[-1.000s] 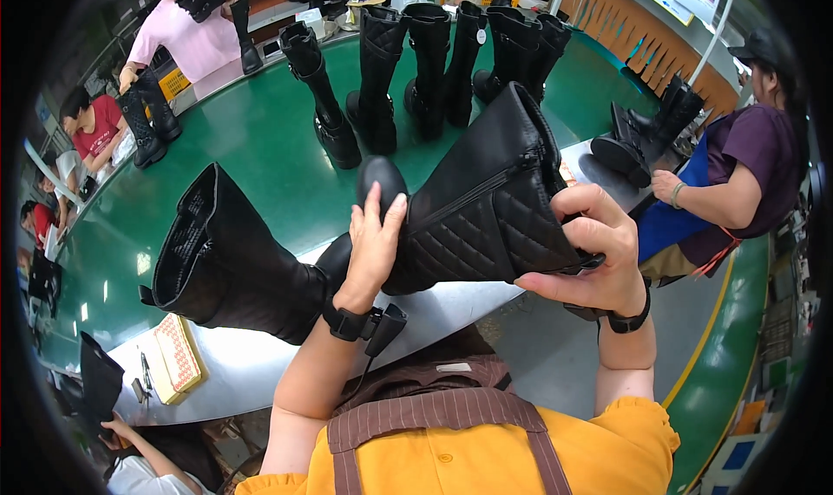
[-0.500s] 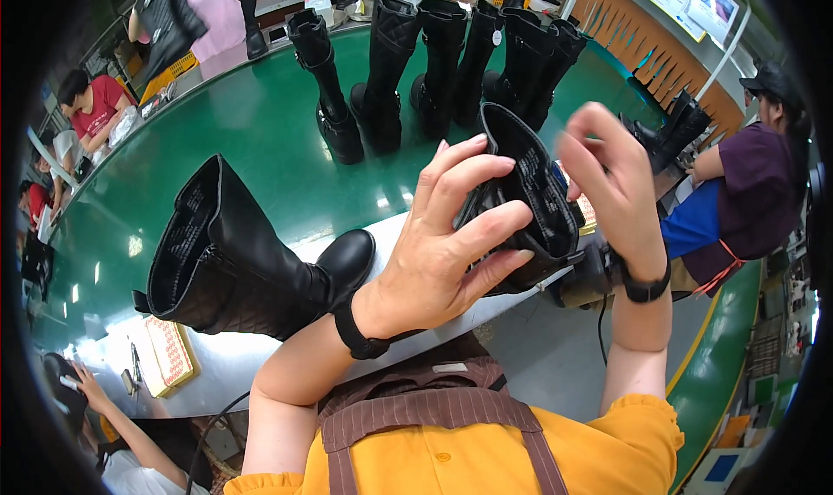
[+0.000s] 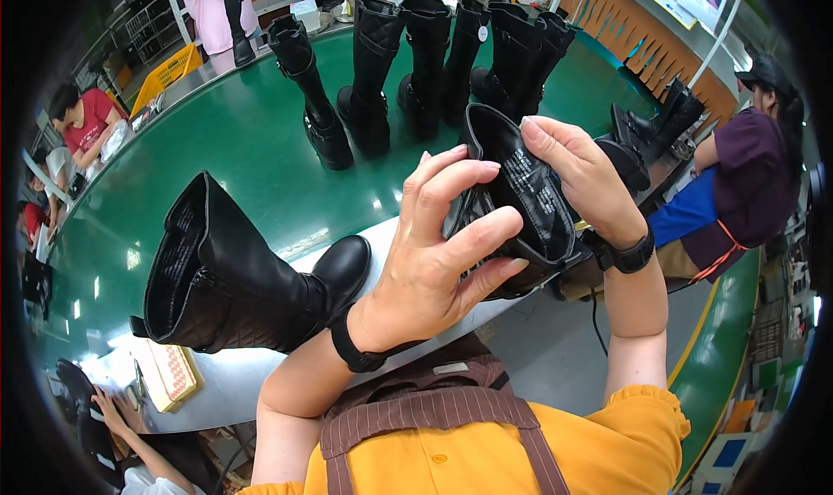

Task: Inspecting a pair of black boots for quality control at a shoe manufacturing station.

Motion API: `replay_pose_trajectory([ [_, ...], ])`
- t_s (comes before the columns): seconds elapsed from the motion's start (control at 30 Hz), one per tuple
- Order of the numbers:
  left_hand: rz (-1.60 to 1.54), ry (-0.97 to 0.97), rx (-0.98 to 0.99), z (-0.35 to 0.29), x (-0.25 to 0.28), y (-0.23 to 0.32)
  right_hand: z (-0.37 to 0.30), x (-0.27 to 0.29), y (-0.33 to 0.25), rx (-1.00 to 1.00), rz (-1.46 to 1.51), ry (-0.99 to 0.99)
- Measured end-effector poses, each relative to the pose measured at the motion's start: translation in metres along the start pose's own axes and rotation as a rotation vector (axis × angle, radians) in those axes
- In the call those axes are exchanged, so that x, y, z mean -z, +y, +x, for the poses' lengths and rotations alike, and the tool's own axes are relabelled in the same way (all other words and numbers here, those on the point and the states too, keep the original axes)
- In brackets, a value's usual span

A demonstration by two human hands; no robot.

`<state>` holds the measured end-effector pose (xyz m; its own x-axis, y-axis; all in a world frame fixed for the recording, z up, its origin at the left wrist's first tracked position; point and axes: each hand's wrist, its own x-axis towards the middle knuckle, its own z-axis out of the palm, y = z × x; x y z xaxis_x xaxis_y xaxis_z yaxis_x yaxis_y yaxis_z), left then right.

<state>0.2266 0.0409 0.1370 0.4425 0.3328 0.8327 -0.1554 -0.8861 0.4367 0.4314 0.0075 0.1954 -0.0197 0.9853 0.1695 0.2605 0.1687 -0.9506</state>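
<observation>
A black boot (image 3: 531,187) is tilted so that its opening faces me, its dark lining with light print in view. My left hand (image 3: 438,252) is curled against its left side, thumb and index finger at the near rim. At the far right rim, my right hand (image 3: 590,174) has the edge pinched, with fingers partly hidden by the shaft. The boot's foot is out of sight behind my hands. Left of them a second black boot (image 3: 247,278), with a quilted panel and strap, leans over the bench edge, its toe to the right.
Several tall black boots (image 3: 373,87) stand across the green belt (image 3: 226,148). More boots (image 3: 659,139) lie at the right near a person in purple (image 3: 755,165). A yellow patterned box (image 3: 169,378) sits on the metal ledge. Other people work at the far left and lower left.
My right hand has come down from the air onto the boot's right rim. The boot's opening spreads wider, and more of the lining shows. My left hand stays at the near side.
</observation>
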Motion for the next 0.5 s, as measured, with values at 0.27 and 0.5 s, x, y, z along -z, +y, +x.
replay_pose_trajectory([
  [0.27,0.064,-0.007,-0.059,0.001,-0.001,0.000,-0.002,0.004,0.004,0.006,0.031,-0.023],
  [0.5,0.214,0.071,-0.024,-0.015,0.039,0.069,-0.011,0.006,0.015,0.001,-0.212,0.311],
])
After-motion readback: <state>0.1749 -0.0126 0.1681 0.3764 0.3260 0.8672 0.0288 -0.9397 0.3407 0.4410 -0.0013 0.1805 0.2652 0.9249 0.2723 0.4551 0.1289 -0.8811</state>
